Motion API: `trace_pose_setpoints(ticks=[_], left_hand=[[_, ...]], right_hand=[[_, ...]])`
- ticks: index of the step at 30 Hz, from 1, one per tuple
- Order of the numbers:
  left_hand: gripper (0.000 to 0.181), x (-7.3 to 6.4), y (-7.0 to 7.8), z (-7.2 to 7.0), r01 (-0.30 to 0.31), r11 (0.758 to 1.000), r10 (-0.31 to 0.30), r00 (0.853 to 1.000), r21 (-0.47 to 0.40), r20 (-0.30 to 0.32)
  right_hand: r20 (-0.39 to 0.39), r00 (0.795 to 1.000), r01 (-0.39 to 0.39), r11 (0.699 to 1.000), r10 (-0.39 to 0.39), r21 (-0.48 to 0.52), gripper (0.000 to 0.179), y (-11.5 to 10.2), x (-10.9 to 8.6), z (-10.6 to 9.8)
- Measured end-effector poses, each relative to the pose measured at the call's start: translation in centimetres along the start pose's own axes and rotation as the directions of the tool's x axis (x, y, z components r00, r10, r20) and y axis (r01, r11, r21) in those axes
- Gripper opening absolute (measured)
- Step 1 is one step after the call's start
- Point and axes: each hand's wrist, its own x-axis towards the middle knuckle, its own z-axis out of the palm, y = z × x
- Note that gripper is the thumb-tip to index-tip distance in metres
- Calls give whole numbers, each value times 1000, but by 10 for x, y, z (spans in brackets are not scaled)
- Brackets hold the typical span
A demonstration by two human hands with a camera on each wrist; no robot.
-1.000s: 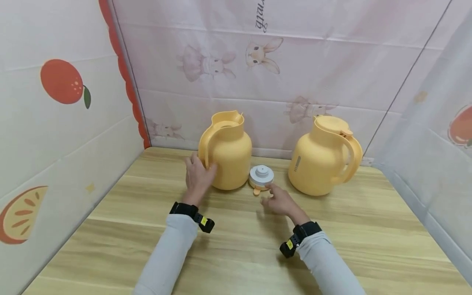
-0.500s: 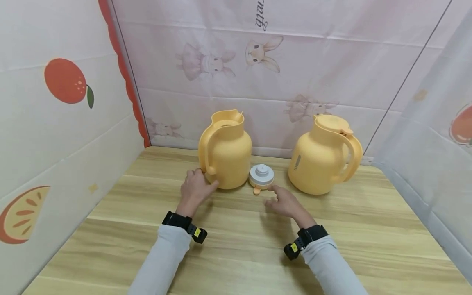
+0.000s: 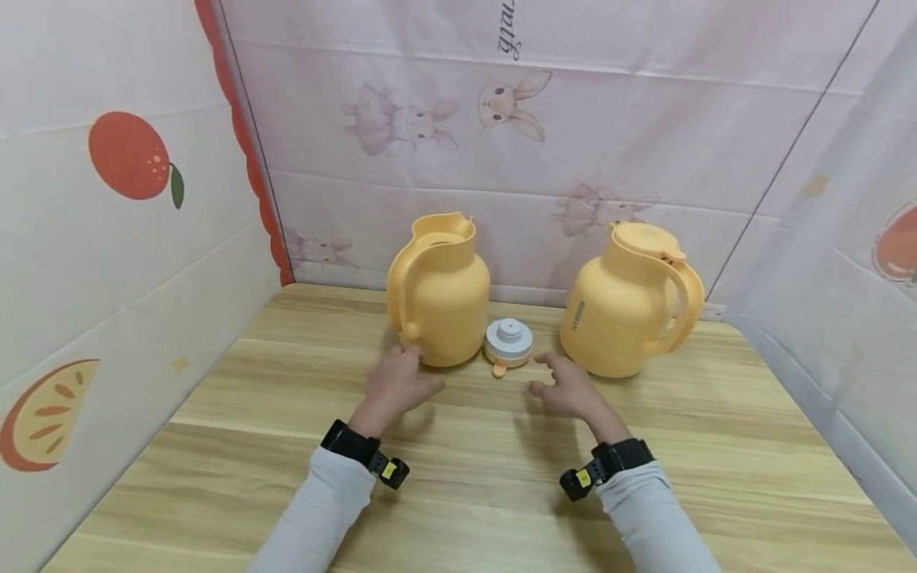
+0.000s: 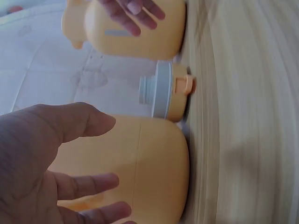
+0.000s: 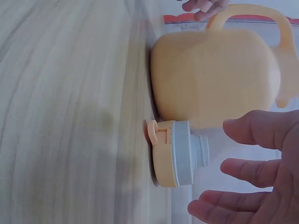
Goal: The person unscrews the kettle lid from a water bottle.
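Note:
A yellow jug without its lid [image 3: 451,302] stands at the back left, its handle toward my left. Beside its base a grey and yellow lid [image 3: 509,341] lies upside down on the table, its orange tab facing me. My left hand [image 3: 397,386] hovers in front of the jug with fingers spread, holding nothing; the left wrist view shows thumb and fingers [image 4: 88,186] apart from the jug. My right hand [image 3: 569,388] is just right of the lid, fingers relaxed; in the right wrist view a gap shows between its fingers and the lid [image 5: 180,154].
A second yellow jug [image 3: 616,310] with its lid on stands at the back right, its handle pointing right. Both jugs are close to the printed back wall sheet [image 3: 458,175]. The wood-grain table [image 3: 458,493] extends toward me between side sheets.
My left hand has come away from the left jug's handle and side, back toward me. The right hand has drawn slightly right and back from the lid. Jugs and lid have stayed put.

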Motion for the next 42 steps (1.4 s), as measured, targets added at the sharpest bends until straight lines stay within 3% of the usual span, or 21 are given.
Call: trace_pose_setpoints(ticks=[4,9,12,21,27,42], left_hand=[[53,-2,6,3,-76,997,77,996,-23,39],[48,-3,9,9,-189,981,193,976,-47,103],[48,-4,13,13,-227,973,229,967,-32,111],[44,-8,25,23,-256,964,265,955,-77,134],[45,-8,35,28,-250,966,257,956,-64,144],[43,-7,63,44,-302,951,309,942,-70,130]], right_hand=[[-7,1000,-12,1000,12,16,48,4,-3,-4],[-13,999,-33,999,33,40,50,9,-6,-12],[-21,999,-47,997,49,53,52,12,-8,-17],[-79,995,-48,992,58,117,50,24,-14,-29],[-93,992,-78,990,89,115,52,28,-21,-38],[-141,975,-144,974,170,177,58,40,-40,-64]])
